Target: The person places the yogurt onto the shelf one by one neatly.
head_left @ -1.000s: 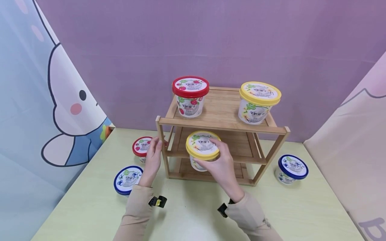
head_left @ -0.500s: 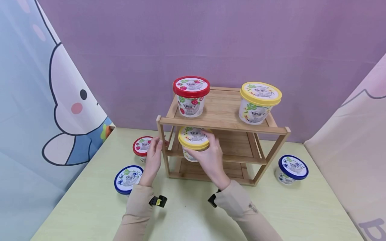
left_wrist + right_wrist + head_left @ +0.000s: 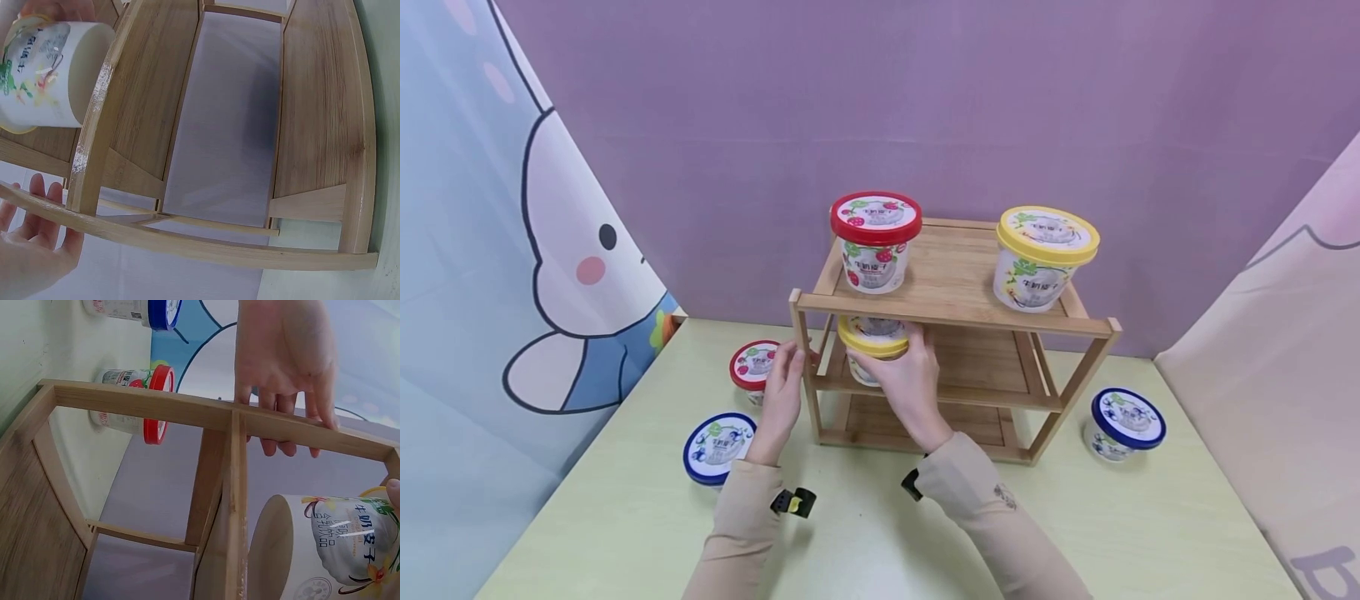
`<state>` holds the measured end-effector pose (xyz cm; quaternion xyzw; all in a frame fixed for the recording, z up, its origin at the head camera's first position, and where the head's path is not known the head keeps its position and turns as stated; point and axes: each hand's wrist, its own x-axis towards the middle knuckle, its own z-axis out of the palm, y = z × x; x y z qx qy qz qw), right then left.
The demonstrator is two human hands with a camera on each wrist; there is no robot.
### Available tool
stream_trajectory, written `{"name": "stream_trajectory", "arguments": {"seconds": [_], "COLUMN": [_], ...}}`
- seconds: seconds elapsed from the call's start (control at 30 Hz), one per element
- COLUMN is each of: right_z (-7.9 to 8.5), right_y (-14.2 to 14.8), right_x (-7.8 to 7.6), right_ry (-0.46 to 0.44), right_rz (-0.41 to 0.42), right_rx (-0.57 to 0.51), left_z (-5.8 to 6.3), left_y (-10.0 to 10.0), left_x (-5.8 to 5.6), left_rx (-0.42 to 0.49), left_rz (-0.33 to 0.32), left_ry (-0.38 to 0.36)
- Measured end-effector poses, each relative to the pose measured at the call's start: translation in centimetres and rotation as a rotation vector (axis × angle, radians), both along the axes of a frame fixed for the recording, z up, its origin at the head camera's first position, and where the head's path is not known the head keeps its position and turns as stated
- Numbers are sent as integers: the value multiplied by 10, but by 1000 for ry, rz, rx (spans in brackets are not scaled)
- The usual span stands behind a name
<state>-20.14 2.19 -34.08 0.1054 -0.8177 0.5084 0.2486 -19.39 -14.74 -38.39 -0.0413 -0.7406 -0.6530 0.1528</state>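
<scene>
My right hand (image 3: 912, 385) holds a yellow-lidded white tub (image 3: 872, 343), upright, at the left part of the wooden rack's (image 3: 955, 310) middle level. The top board hides the back of its lid. In the left wrist view the tub (image 3: 47, 81) shows its printed side and pale base close over the middle shelf. At the rack's left front post, my left hand (image 3: 781, 407) holds on, thumb and fingers on either side of the wood (image 3: 284, 425). A red-lidded tub (image 3: 874, 242) and another yellow-lidded tub (image 3: 1047, 257) stand on the top shelf.
Left of the rack, a red-lidded tub (image 3: 752, 364) and a blue-lidded tub (image 3: 718, 448) sit on the pale green table (image 3: 625, 508), partly behind my left hand and sleeve. Another blue-lidded tub (image 3: 1126, 423) is on the right. A purple curtain (image 3: 760, 167) hangs behind.
My right hand has carried the yellow-lidded tub left and inward, from in front of the rack to under its top board. The left hand stays at the post.
</scene>
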Motion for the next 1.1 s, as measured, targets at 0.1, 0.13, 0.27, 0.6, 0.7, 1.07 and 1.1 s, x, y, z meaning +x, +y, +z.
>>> {"name": "stream_trajectory", "arguments": {"seconds": [0.1,0.13,0.27,0.6,0.7,1.07,1.1], "right_z": [0,-1,-2,-7,-9,-14,-14], "right_y": [-3,-3,-7,-13,-14,-17,-17], "right_x": [-4,-5,-10,-18,-19,-23,-23], "right_ry": [3,4,1,10,3,-42,-45], "right_rz": [9,7,-2,23,25,7,4], "right_rx": [-3,-4,-14,-51,-61,-99,-101], "left_z": [0,0,-1,0,0,0,0], "left_y": [0,0,0,0,1,1,1], "left_x": [0,0,0,1,0,0,0], "left_rx": [2,3,12,22,29,36,37], "left_rz": [-3,-3,-7,-21,-24,-18,-18], "left_ry": [-8,-3,11,4,3,2,0]}}
